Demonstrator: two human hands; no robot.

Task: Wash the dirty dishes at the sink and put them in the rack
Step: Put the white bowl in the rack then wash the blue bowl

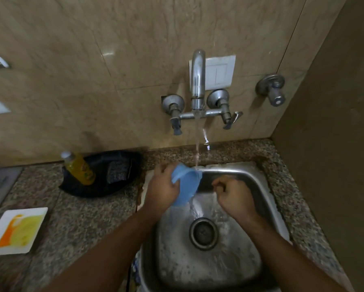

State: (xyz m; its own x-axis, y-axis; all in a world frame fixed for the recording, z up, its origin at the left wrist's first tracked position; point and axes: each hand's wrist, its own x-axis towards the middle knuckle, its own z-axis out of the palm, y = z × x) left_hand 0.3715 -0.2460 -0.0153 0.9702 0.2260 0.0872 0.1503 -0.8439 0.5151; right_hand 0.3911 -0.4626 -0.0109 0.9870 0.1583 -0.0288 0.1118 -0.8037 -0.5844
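My left hand (163,187) grips a light blue cup (187,184) by its handle side and holds it tilted over the steel sink (267,205). Water runs from the wall tap (198,81) onto the cup's rim and spills out of the cup into the basin. My right hand (233,197) hovers just right of the cup over the basin, fingers curled into a loose fist with nothing visible in them. A dirty white square plate (16,230) smeared yellow and orange lies on the counter at the left.
A black tray (101,186) behind the counter's left part holds a yellow dish-soap bottle (79,169) and a dark scrub pad (118,170). Granite counter (82,218) surrounds the sink. A wall stands close on the right. No rack is in view.
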